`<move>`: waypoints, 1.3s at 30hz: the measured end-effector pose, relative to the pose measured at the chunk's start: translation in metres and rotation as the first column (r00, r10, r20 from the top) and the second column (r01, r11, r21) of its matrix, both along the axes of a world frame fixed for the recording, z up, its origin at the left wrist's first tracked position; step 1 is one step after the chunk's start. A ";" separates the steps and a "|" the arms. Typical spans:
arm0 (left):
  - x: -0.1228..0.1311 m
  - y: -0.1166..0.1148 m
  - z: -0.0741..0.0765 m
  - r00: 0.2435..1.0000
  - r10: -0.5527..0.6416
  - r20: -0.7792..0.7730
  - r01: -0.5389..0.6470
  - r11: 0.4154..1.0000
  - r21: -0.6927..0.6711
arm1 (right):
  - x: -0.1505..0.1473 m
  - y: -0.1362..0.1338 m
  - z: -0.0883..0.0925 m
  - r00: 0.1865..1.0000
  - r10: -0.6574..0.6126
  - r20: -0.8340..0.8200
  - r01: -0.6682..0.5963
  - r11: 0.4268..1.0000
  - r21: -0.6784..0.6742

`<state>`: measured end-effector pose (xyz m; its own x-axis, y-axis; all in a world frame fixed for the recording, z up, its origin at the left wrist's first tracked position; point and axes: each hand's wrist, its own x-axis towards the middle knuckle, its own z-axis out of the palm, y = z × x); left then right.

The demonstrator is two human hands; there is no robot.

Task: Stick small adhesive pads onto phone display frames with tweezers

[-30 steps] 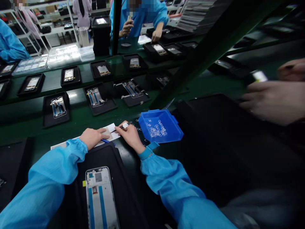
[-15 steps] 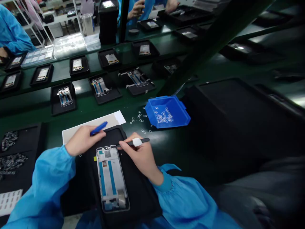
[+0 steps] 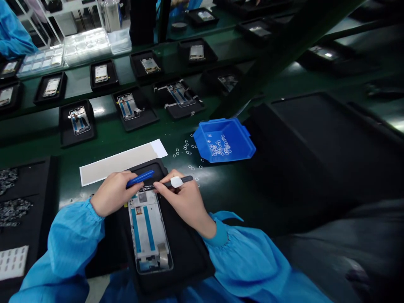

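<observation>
A phone frame point(image 3: 150, 235) with two blue strips lies in a black tray point(image 3: 186, 256) in front of me. Over its top left corner, my left hand point(image 3: 114, 191) is closed around a blue pen-like tool point(image 3: 140, 178). My right hand point(image 3: 186, 204) pinches dark tweezers point(image 3: 187, 179) with a white wrap on them. The tweezers' tips reach the top edge of the phone frame; whether they grip anything there is too small to tell. A flat ribbon piece point(image 3: 163, 256) sits at the frame's lower right.
A blue bin point(image 3: 243, 145) holds small white rings, with several more scattered beside it. A white-edged strip point(image 3: 116, 163) lies behind my left hand. Left stands a black tray of small dark parts point(image 3: 14, 212). Trays with phone frames point(image 3: 78, 120) line the far side, and a dark post point(image 3: 268, 71) slants across.
My left hand has moved right and slightly down, bringing the blue tool to the phone frame's top edge. The right hand stays at that edge with the tweezers. The view has shifted slightly.
</observation>
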<state>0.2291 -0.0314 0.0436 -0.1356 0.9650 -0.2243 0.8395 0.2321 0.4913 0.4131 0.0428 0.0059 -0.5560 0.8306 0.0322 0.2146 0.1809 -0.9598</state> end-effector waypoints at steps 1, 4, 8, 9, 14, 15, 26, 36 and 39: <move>0.000 0.000 0.000 1.000 -0.003 -0.005 0.003 1.000 -0.004 | 0.000 0.000 0.000 1.000 0.000 0.001 0.000 1.000 -0.007; 0.001 -0.001 -0.001 1.000 -0.013 -0.023 0.012 1.000 -0.018 | 0.001 0.000 -0.001 1.000 0.004 0.004 -0.004 1.000 -0.030; 0.001 -0.001 -0.002 0.999 -0.025 -0.045 0.025 1.000 -0.007 | 0.000 0.000 -0.001 1.000 0.003 0.014 -0.002 1.000 -0.019; 0.000 -0.001 -0.003 0.999 -0.028 -0.047 0.028 1.000 -0.004 | 0.000 0.000 -0.001 1.000 0.001 0.018 -0.001 1.000 -0.006; 0.004 -0.002 -0.003 0.997 -0.018 -0.071 0.015 0.999 -0.041 | 0.000 0.001 0.000 0.999 -0.002 0.032 0.000 0.999 0.035; 0.006 -0.002 -0.002 0.996 -0.011 -0.085 0.007 0.998 -0.057 | 0.000 0.000 0.001 0.999 -0.001 0.033 -0.001 0.999 0.041; 0.013 0.001 0.002 0.982 -0.031 -0.186 0.004 0.989 -0.145 | 0.005 -0.002 0.000 0.999 0.033 -0.006 -0.032 0.989 0.143; 0.015 0.004 0.001 0.982 -0.014 -0.188 -0.014 0.989 -0.145 | 0.001 -0.006 0.005 0.996 0.048 0.081 -0.068 0.962 0.263; 0.016 -0.007 0.006 0.987 0.039 -0.157 -0.048 0.997 -0.053 | 0.002 -0.004 0.001 0.999 0.033 -0.008 -0.031 0.976 0.215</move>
<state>0.2448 -0.0379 0.0496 -0.2146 0.9439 -0.2508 0.8933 0.2935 0.3405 0.4155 0.0392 0.0072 -0.5805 0.7855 0.2146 0.1943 0.3896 -0.9003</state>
